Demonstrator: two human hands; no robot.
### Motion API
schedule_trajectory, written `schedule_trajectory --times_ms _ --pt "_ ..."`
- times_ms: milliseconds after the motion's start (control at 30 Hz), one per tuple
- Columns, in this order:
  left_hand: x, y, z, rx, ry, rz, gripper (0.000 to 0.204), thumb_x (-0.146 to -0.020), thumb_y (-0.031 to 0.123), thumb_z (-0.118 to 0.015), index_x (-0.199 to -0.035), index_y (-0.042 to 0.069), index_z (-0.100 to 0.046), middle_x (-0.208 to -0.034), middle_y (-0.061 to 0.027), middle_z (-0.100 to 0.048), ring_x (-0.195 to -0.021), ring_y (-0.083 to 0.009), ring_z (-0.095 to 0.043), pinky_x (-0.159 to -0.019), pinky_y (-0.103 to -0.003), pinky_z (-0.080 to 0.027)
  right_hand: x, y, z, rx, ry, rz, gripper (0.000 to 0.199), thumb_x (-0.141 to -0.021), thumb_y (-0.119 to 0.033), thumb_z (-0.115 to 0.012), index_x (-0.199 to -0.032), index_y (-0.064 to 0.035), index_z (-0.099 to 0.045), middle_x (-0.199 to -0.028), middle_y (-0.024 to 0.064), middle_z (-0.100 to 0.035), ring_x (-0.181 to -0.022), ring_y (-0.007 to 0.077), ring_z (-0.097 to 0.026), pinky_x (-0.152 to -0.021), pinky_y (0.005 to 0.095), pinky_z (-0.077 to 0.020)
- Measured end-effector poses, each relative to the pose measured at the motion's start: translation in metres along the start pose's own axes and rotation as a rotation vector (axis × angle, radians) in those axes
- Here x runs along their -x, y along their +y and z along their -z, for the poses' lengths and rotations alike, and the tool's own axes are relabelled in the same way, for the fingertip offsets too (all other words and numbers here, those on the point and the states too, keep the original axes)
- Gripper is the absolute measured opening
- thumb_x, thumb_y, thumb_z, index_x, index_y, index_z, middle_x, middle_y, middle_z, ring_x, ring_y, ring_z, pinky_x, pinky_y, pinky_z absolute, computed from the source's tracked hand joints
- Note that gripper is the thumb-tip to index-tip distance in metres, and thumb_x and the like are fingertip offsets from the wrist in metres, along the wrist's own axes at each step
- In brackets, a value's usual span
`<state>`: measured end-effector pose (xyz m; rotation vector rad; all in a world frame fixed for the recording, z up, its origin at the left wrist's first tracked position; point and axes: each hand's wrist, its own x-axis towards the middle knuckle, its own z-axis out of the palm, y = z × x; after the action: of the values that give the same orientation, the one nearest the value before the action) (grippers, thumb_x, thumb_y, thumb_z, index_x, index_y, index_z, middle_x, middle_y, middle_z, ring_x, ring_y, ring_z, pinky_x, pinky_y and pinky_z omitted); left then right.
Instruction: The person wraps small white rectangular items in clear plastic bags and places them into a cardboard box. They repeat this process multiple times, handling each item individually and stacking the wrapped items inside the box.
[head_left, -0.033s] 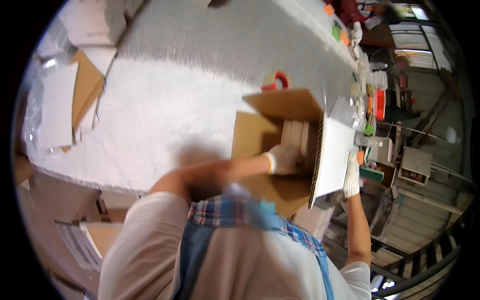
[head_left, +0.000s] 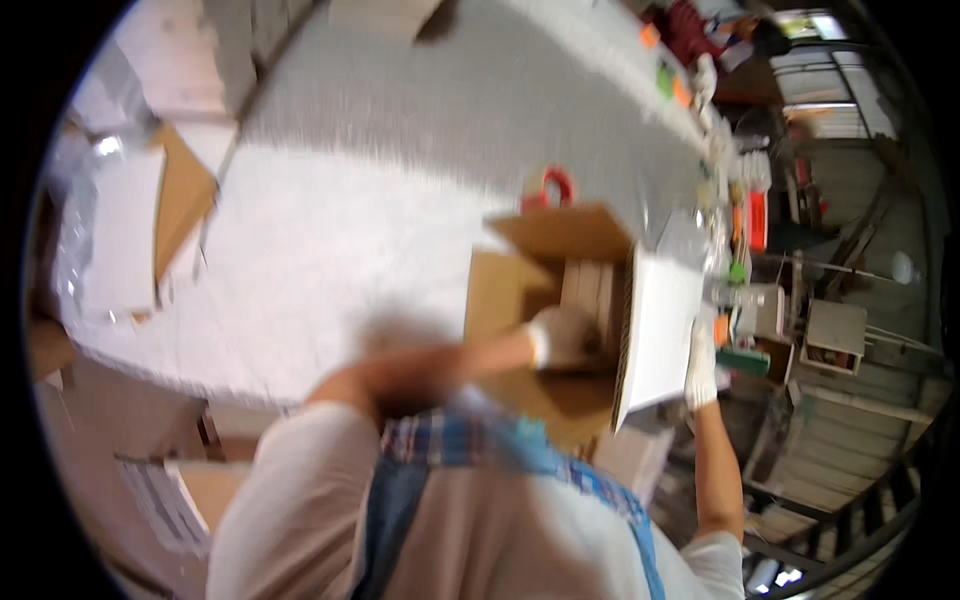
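Note:
A cardboard box (head_left: 632, 340), white outside and brown inside, lies on the white table with its open flaps toward the left. My left hand (head_left: 563, 337), in a white glove, reaches into it against smaller brown cardboard pieces (head_left: 588, 287). Shade and blur hide how its fingers are set. On the far right, my gloved right hand (head_left: 702, 368) lies with its fingers stretched along the box's white outer end.
A red-rimmed tape roll (head_left: 548, 188) sits behind the box. Flat cardboard sheets (head_left: 182, 205) and clear plastic wrap (head_left: 75, 235) are at the table's left. Bottles and small items crowd the right edge. Another person (head_left: 690, 30) is at the far right.
The whole scene sits slightly lower in the picture. Both hands keep their places on the box, the left inside and the right at its end.

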<state>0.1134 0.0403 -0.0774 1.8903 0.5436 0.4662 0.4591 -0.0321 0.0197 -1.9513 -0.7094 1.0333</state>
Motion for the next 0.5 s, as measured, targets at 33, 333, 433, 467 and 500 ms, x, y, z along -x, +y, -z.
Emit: schedule_trajectory --times_ms 33,333,433,467,500 --pt "0.001 -0.005 0.003 -0.084 -0.012 0.063 0.049 -0.086 0.057 -0.069 -0.089 0.01 -0.08 -0.092 -0.0172 -0.075 -0.086 -0.0371 -0.073 -0.077 -0.048 -0.058 -0.011 0.007 0.009 0.318 0.017 0.098 0.056 -0.113 -0.042 -0.045 -0.148 -0.0005 -0.055 -0.132 0.0047 -0.064 -0.118 0.0151 -0.059 -0.105 0.0313 -0.0492" --pt "-0.062 -0.127 -0.089 -0.17 -0.109 -0.156 0.031 -0.1 0.02 -0.063 -0.127 0.009 -0.072 -0.122 -0.0146 -0.074 -0.107 -0.0293 -0.073 -0.084 -0.038 -0.061 0.047 -0.072 -0.065 0.402 -0.169 0.211 0.074 -0.107 -0.057 -0.049 -0.142 0.0081 -0.056 -0.139 0.0157 -0.064 -0.128 0.0223 -0.058 -0.111 0.0361 -0.044" --pt "-0.044 -0.09 -0.07 0.106 -0.198 0.012 0.032 -0.101 0.021 -0.06 -0.13 0.009 -0.069 -0.125 -0.0139 -0.072 -0.11 -0.0288 -0.071 -0.087 -0.038 -0.059 0.057 -0.06 -0.064 0.378 -0.194 0.206 0.075 -0.108 -0.058 -0.047 -0.141 0.0083 -0.057 -0.137 0.0169 -0.065 -0.125 0.0234 -0.059 -0.11 0.0364 -0.0447" --pt "-0.04 -0.084 -0.067 0.154 -0.196 0.015 0.032 -0.102 0.021 -0.059 -0.131 0.009 -0.069 -0.126 -0.0136 -0.071 -0.111 -0.0286 -0.071 -0.088 -0.038 -0.058 0.059 -0.065 -0.068 0.358 -0.216 0.223 0.074 -0.108 -0.058 -0.046 -0.141 0.0083 -0.057 -0.136 0.0172 -0.065 -0.125 0.0239 -0.06 -0.109 0.0365 -0.045" --pt "-0.038 -0.082 -0.065 0.197 -0.188 0.018 0.033 -0.102 0.021 -0.059 -0.131 0.009 -0.068 -0.127 -0.0134 -0.071 -0.112 -0.0285 -0.07 -0.089 -0.038 -0.058 0.057 -0.068 -0.069 0.38 -0.237 0.22 0.074 -0.108 -0.057 -0.046 -0.141 0.0084 -0.057 -0.136 0.017 -0.066 -0.124 0.024 -0.06 -0.109 0.0365 -0.045"
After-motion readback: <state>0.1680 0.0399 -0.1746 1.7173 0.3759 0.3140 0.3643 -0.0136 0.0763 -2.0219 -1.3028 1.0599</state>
